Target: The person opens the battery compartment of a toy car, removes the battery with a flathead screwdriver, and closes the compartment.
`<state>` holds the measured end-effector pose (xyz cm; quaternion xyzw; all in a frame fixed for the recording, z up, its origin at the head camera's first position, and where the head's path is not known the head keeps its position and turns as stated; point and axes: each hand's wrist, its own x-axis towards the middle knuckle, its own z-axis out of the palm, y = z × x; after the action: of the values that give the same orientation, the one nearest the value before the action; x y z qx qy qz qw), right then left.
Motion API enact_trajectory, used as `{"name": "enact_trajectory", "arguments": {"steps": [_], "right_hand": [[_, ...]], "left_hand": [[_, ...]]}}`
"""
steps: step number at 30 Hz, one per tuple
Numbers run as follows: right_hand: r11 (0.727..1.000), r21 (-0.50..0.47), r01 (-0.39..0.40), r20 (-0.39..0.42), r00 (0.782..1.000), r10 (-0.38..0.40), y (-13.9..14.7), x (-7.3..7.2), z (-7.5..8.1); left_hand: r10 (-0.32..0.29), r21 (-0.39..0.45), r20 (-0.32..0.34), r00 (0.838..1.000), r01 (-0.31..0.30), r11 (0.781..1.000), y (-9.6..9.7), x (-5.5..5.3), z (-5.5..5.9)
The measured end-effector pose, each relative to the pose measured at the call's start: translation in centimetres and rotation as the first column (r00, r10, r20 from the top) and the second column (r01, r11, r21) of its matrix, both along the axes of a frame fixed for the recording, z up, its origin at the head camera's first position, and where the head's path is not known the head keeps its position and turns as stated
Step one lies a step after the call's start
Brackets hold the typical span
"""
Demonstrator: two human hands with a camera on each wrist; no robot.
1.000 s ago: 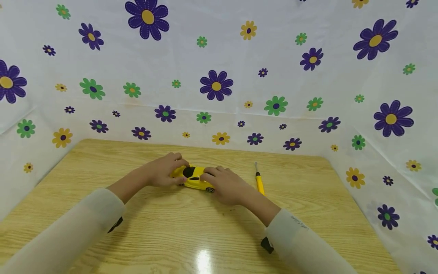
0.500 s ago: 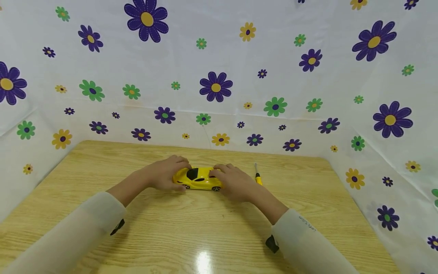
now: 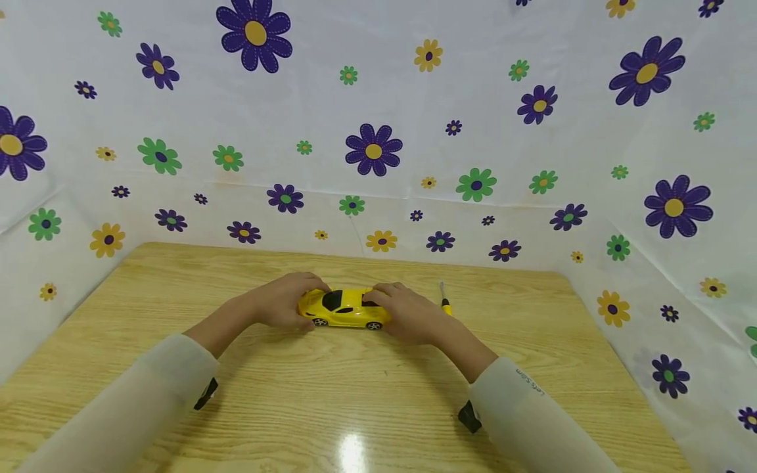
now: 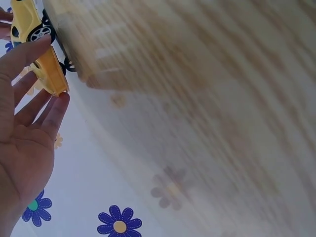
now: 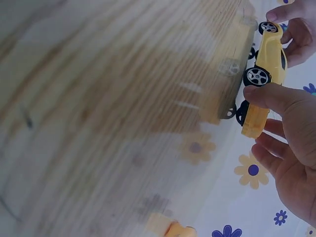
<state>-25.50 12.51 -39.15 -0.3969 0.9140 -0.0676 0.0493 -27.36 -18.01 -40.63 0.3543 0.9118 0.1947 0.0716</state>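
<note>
A yellow toy car (image 3: pixel 349 318) with dark windows and black wheels stands sideways on the wooden table, its nose to the left. Around the nose, my left hand (image 3: pixel 280 301) grips with thumb on the near side and fingers behind. My right hand (image 3: pixel 412 315) holds the tail end the same way. In the left wrist view, the thumb lies by a wheel of the car (image 4: pixel 48 66), and the fingertips reach its end. The right wrist view shows the thumb near the rear wheel of the car (image 5: pixel 270 54). The palms hide both ends from above.
A screwdriver (image 3: pixel 446 307) with a yellow handle lies just beyond my right hand, partly hidden by it. Behind and beside the wooden table (image 3: pixel 296 401) hangs a white cloth (image 3: pixel 402 85) printed with flowers.
The car has shifted a little right and turned to lie more squarely across the table. Both hands went with it, and the right hand now covers more of the screwdriver's handle.
</note>
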Motion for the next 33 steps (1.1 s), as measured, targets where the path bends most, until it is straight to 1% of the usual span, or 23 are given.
{"name": "enact_trajectory", "arguments": {"steps": [6, 10, 12, 15, 19, 22, 26, 28, 30, 33], "right_hand": [[0.999, -0.039, -0.026, 0.032, 0.999, 0.028, 0.0, 0.1, 0.1], [0.998, -0.06, -0.026, 0.059, 0.998, 0.029, 0.0, 0.2, 0.0], [0.997, -0.068, -0.026, 0.059, 0.998, 0.03, 0.0, 0.2, 0.1], [0.993, -0.105, -0.044, 0.057, 0.997, 0.05, 0.0, 0.2, 0.2], [0.983, -0.173, -0.066, 0.075, 0.994, 0.08, 0.2, 0.1, 0.5], [0.971, -0.227, -0.07, 0.105, 0.99, 0.096, 0.3, 0.0, 0.7], [0.948, -0.31, -0.07, 0.133, 0.984, 0.116, 0.5, -0.2, 0.5], [0.935, -0.346, -0.073, 0.135, 0.983, 0.127, 0.6, -0.3, 0.4], [0.924, -0.375, -0.078, 0.137, 0.981, 0.139, 0.7, -0.4, 0.2], [0.912, -0.404, -0.074, 0.155, 0.977, 0.148, 0.8, -0.5, 0.1]], "left_hand": [[0.0, 0.035, 0.005, 1.0, 0.0, 0.999, -0.3, 0.0, -0.1], [0.01, 0.104, 0.058, 0.998, -0.016, 0.994, -0.7, 0.1, -0.2], [0.019, 0.14, 0.084, 0.996, -0.031, 0.99, -0.9, 0.2, -0.2], [0.038, 0.18, 0.119, 0.992, -0.059, 0.982, -1.2, 0.2, -0.3], [0.061, 0.271, 0.186, 0.981, -0.111, 0.956, -1.6, 0.3, -0.1], [0.054, 0.342, 0.219, 0.974, -0.128, 0.931, -1.9, 0.3, 0.0], [0.054, 0.383, 0.252, 0.966, -0.151, 0.911, -2.5, 0.0, -0.1], [0.062, 0.393, 0.277, 0.959, -0.172, 0.903, -2.7, -0.1, -0.1], [0.066, 0.406, 0.303, 0.951, -0.191, 0.894, -2.8, -0.2, -0.1], [0.067, 0.425, 0.323, 0.944, -0.208, 0.881, -3.0, -0.2, 0.0]]}}
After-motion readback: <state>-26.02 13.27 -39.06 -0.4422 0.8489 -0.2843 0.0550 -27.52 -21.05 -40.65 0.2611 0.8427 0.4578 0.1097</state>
